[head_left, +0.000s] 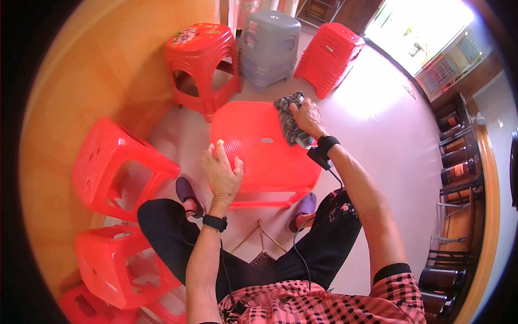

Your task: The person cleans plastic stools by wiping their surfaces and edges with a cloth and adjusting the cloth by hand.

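Observation:
A red plastic stool [270, 167] stands between my feet, its ridged seat facing up toward me. On the seat's left side rests my left hand [223, 171], fingers spread and holding nothing. My right hand [308, 117] grips a crumpled dark patterned cloth [291, 120] and presses it on the far right edge of the seat. The fingers bunch the cloth, and part of it drapes over that edge. Both wrists carry black bands, and a small black box with a cable hangs by the right one.
Behind stand a red stool with a floral top [202, 40], a stack of grey stools [270, 48] and a stack of red stools [330, 59]. More red stools [118, 167] lie tilted at my left beside a wooden panel [81, 97]. Dark jars [456, 156] line the right wall.

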`<state>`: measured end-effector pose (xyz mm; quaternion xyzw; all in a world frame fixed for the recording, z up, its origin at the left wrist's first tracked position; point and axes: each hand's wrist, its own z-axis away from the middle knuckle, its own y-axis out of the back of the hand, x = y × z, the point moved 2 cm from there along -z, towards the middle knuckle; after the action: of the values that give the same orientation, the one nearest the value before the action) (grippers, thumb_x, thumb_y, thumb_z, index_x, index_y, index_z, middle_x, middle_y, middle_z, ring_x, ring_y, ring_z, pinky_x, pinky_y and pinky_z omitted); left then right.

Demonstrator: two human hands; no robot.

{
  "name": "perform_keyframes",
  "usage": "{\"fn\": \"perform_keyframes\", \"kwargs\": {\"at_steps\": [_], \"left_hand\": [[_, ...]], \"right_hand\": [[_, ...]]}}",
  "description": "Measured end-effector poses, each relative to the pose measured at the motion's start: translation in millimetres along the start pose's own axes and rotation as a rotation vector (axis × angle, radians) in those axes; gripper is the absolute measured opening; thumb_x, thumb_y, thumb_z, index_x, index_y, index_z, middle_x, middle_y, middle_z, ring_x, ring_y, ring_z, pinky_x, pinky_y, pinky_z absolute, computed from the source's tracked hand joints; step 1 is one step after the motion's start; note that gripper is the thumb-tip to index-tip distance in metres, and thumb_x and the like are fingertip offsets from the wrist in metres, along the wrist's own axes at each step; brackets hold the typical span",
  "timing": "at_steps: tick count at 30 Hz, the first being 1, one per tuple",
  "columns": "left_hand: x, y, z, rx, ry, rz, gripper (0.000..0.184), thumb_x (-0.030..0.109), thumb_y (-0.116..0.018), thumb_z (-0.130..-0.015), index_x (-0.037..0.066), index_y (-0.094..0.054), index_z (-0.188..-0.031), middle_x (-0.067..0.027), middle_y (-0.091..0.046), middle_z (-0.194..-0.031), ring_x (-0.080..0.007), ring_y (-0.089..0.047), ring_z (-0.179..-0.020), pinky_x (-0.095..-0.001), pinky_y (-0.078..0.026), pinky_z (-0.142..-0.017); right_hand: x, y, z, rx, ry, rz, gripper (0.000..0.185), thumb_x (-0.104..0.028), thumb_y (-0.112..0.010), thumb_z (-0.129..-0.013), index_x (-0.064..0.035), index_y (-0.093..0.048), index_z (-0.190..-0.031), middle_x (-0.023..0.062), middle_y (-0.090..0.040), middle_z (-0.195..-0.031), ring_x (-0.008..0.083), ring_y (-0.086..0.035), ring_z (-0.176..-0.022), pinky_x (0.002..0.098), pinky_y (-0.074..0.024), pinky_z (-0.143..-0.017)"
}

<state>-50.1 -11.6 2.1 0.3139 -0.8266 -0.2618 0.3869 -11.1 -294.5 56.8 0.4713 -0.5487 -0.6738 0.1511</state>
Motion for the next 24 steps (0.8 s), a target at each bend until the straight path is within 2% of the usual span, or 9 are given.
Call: {"fn": "perform_keyframes", "kwargs": {"at_steps": [5,7,11,13,14,16,17,19,24], "left_hand": [[-1.8,-0.3,0.4,-0.014,0.029,0.065,0.060,0.022,-0.062,-0.079,-0.002,-0.040,-0.129,-0.0282,-0.042,-0.120,-0.0431,-0.041,-0.111,-0.0508,-0.033,-0.097],[-1.5,1.1,0.5,-0.014,0.059,0.176,0.056,0.020,-0.060,-0.082,-0.004,-0.039,-0.129,-0.0284,-0.043,-0.119,-0.0432,-0.041,-0.111,-0.0507,-0.033,-0.096],[-3.5,4.3,1.0,0.019,0.127,0.289,0.050,0.018,-0.055,-0.086,-0.005,-0.040,-0.127,-0.0273,-0.042,-0.120,-0.0407,-0.041,-0.112,-0.0498,-0.033,-0.095],[-13.9,5.9,0.2,0.204,0.197,0.510,0.041,0.014,-0.052,-0.090,-0.005,-0.042,-0.125,-0.0208,-0.048,-0.113,-0.0318,-0.049,-0.106,-0.0408,-0.038,-0.094],[-20.5,4.8,-3.0,0.194,0.192,0.517,0.041,0.014,-0.052,-0.090,-0.005,-0.042,-0.125,-0.0208,-0.048,-0.113,-0.0318,-0.049,-0.106,-0.0408,-0.038,-0.094],[-53.3,-2.0,-5.5,0.146,0.664,0.825,0.035,0.016,-0.047,-0.093,-0.004,-0.045,-0.121,-0.0163,-0.051,-0.110,-0.0254,-0.053,-0.102,-0.0335,-0.042,-0.087],[-70.6,-7.3,-3.7,0.153,0.438,0.430,0.037,0.022,-0.038,-0.096,-0.005,-0.047,-0.119,-0.0182,-0.053,-0.111,-0.0280,-0.051,-0.103,-0.0348,-0.037,-0.094],[-79.6,-1.7,-17.6,0.213,0.702,0.764,0.038,0.023,-0.039,-0.095,-0.006,-0.048,-0.118,-0.0172,-0.054,-0.109,-0.0274,-0.051,-0.103,-0.0357,-0.038,-0.093],[-45.2,12.7,-34.5,-0.038,0.524,0.651,0.041,0.025,-0.048,-0.092,-0.005,-0.048,-0.120,-0.0180,-0.054,-0.114,-0.0280,-0.051,-0.106,-0.0366,-0.036,-0.097]], "right_hand": [[-66.0,-50.3,0.9,-0.056,0.181,-0.048,0.061,-0.045,-0.055,-0.083,0.0067,-0.050,-0.116,0.0319,-0.052,-0.117,0.0431,-0.053,-0.110,0.0485,-0.0437,-0.093],[-96.1,-70.5,8.3,0.046,0.462,-0.084,0.053,-0.040,-0.057,-0.083,0.0082,-0.053,-0.104,0.0309,-0.058,-0.102,0.0447,-0.057,-0.097,0.0498,-0.0453,-0.087],[-132.6,-82.7,44.5,-0.079,0.561,-0.140,0.050,-0.039,-0.060,-0.082,0.0053,-0.053,-0.104,0.0302,-0.058,-0.100,0.0449,-0.057,-0.095,0.0496,-0.0469,-0.082],[-135.4,-84.6,63.1,-0.135,0.732,-0.168,0.052,-0.041,-0.063,-0.079,0.0038,-0.050,-0.100,0.0286,-0.057,-0.095,0.0451,-0.059,-0.088,0.0499,-0.0495,-0.075],[-131.7,-83.5,72.4,-0.130,0.721,-0.166,0.052,-0.041,-0.063,-0.079,0.0038,-0.050,-0.100,0.0286,-0.057,-0.095,0.0451,-0.059,-0.088,0.0499,-0.0495,-0.075],[-121.9,-77.2,96.5,-0.218,0.789,-0.194,0.050,-0.039,-0.065,-0.078,0.0029,-0.048,-0.099,0.0278,-0.056,-0.091,0.0443,-0.058,-0.085,0.0504,-0.0479,-0.073],[-113.8,-72.7,105.9,-0.207,0.775,-0.194,0.050,-0.039,-0.065,-0.078,0.0029,-0.048,-0.099,0.0278,-0.056,-0.091,0.0443,-0.058,-0.085,0.0504,-0.0479,-0.073],[-98.1,-61.6,127.3,-0.289,0.862,-0.255,0.050,-0.035,-0.067,-0.078,0.0031,-0.049,-0.105,0.0253,-0.054,-0.089,0.0426,-0.057,-0.084,0.0498,-0.0462,-0.073],[-53.3,-16.3,165.0,-0.365,0.730,-0.239,0.057,-0.033,-0.067,-0.077,0.0014,-0.048,-0.118,0.0233,-0.054,-0.098,0.0399,-0.058,-0.088,0.0465,-0.0476,-0.075]]}}
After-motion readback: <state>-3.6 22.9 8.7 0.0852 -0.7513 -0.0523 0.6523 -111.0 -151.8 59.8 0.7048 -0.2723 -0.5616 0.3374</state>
